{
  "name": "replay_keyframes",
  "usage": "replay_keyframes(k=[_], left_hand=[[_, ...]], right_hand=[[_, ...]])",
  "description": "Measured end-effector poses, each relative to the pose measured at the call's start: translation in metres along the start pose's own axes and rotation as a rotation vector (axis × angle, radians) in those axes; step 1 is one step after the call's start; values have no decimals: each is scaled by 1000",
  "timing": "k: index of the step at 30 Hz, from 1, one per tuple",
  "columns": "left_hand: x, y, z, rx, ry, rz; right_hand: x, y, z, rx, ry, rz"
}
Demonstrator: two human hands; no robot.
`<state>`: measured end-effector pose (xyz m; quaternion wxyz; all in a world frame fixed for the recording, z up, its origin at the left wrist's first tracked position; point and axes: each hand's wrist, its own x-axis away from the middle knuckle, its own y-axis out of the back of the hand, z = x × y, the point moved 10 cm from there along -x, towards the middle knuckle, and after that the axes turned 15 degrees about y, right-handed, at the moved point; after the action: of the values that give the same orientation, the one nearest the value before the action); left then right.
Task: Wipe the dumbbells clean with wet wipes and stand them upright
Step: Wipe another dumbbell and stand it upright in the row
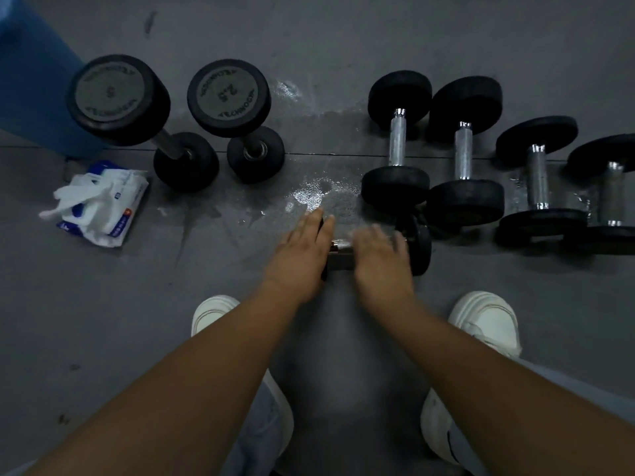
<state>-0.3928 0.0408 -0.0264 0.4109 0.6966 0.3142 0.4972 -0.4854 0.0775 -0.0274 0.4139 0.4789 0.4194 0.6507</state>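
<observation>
The lying dumbbell (417, 245) rests on its side on the floor (103, 321) just ahead of our shoes (488, 321), its bar running left to right. Our left hand (302, 249) lies over its left head, fingers straight and pressed together. Our right hand (381, 259) covers the steel handle (340, 250), fingers stretched and a little spread, though blurred. We see no wipe under either palm.

We judge it dense, rigid and ready to roll. The rubber heads should grip well, but the bare metal may be slick if damp. To stand it up, we would grasp the handle and tip it onto one flat head.

At far left the wet wipes pack (99, 201) lies open with a sheet pulled out, well apart from us. Next come two upright dumbbells, one marked 5 (118, 99) and one marked 2.5 (229, 97). A wet patch (309, 194) shines on the floor just beyond our left fingertips. To the right, a row of four dumbbells (464, 152) lies flat. The nearest sits just beside our dumbbell's right head, crowding any swing that way; we cannot tell whether they touch.
</observation>
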Motion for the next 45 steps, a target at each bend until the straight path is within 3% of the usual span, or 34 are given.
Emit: replay_keyframes(k=[2, 5, 8, 11, 15, 17, 20, 24, 28, 30, 32, 35, 39, 42, 45], left_hand=[[-1, 0, 0, 0, 2, 5], [0, 2, 0, 10, -2, -2], [1, -1, 0, -4, 2, 10], [-3, 11, -2, -1, -41, 7], [-10, 13, 7, 27, -47, 130], [-9, 5, 14, 14, -14, 199], [-7, 6, 11, -16, -33, 137], [-2, 15, 0, -31, -31, -23], [5, 7, -2, 18, -4, -22], [4, 6, -1, 43, 15, -6], [3, 7, 0, 66, 31, 8], [4, 7, -1, 59, 35, 8], [5, 4, 0, 49, 32, 6], [4, 2, 0, 70, 6, 29], [0, 7, -1, 82, -21, 40]], right_hand=[[2, 2, -7, 1, -93, -10], [-5, -4, 14, 31, 91, 16], [-4, 8, -15, 7, -21, -54], [-9, -6, -8, 31, 144, 77], [-25, -7, -33, -21, 53, 248], [-28, -6, -29, 24, 91, 270], [-28, 5, -30, 79, 155, 191], [-12, 2, -35, 11, 46, 56], [0, 12, 9, -52, 270, -119], [1, 22, -6, -78, 128, -190], [4, 19, -12, -43, -58, -148], [6, -7, 19, -13, 91, -8], [14, 0, -22, 9, -84, -35], [8, -6, -1, -14, 105, 17], [1, -1, -28, -67, 8, 26]])
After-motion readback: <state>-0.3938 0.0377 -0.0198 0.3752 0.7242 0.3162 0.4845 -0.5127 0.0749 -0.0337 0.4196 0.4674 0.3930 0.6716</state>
